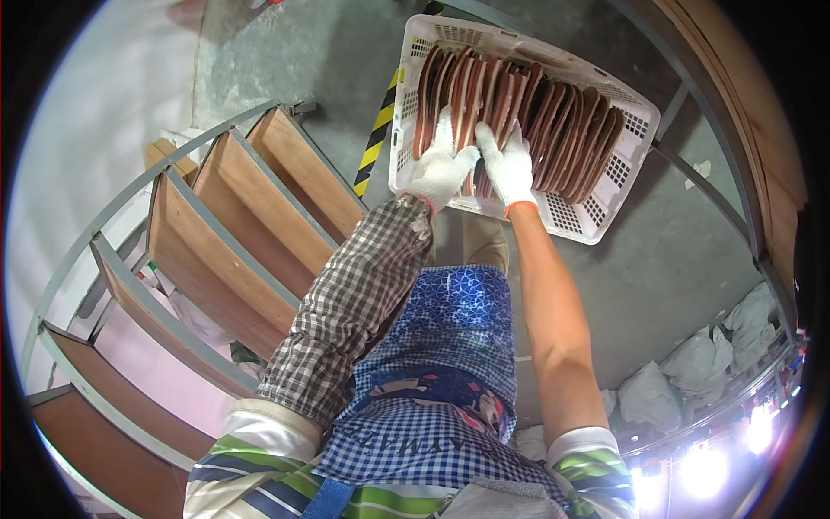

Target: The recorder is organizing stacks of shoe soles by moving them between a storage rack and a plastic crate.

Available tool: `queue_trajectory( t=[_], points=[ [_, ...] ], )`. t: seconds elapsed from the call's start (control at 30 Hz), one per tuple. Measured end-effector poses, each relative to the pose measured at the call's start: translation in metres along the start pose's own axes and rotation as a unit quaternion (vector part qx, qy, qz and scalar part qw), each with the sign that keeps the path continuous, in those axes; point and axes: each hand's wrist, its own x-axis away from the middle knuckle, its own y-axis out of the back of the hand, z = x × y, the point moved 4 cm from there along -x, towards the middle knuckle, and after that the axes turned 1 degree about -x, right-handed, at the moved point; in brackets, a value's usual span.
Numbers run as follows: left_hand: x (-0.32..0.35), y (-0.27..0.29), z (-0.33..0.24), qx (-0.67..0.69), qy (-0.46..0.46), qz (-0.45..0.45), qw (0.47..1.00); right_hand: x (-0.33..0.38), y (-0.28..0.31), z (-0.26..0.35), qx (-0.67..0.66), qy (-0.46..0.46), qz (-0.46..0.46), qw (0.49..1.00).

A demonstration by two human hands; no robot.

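A white plastic basket (402, 130) in front of me holds a tightly packed row of thin, reddish-brown, sole-shaped pieces (575, 143) with rounded ends, standing on edge. My left hand (439, 173), in a white knitted glove, grips pieces near the left part of the row, its fingers reaching over them and its thumb turned to the right. Close beside it, my right hand (508, 166), gloved the same way, has its fingers dug in around pieces nearer the middle. Some fingertips are hidden among the pieces.
To my left stands a metal rack with slanted wooden shelves (251, 186). Yellow-and-black tape (374, 138) marks the grey floor beside the basket. A curved metal frame (709, 130) rises on the right. White sacks (653, 394) lie at the lower right, near bright lights.
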Motion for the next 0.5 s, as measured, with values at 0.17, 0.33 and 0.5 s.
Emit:
queue_trajectory(
  t=[0.17,0.33,0.5],
  points=[
    [0.012,-0.004,-0.024,-0.010,-0.022,0.023,0.999,-0.008,0.017,-0.006,-0.038,0.002,0.031,0.999],
    [0.004,0.022,-0.028,-0.114,-0.016,0.003,0.993,-0.011,-0.001,-0.025,-0.154,0.018,0.020,0.988],
    [-0.006,0.003,-0.010,-0.072,-0.007,-0.010,0.997,-0.008,-0.009,-0.041,-0.301,-0.129,0.067,0.942]
  ],
)
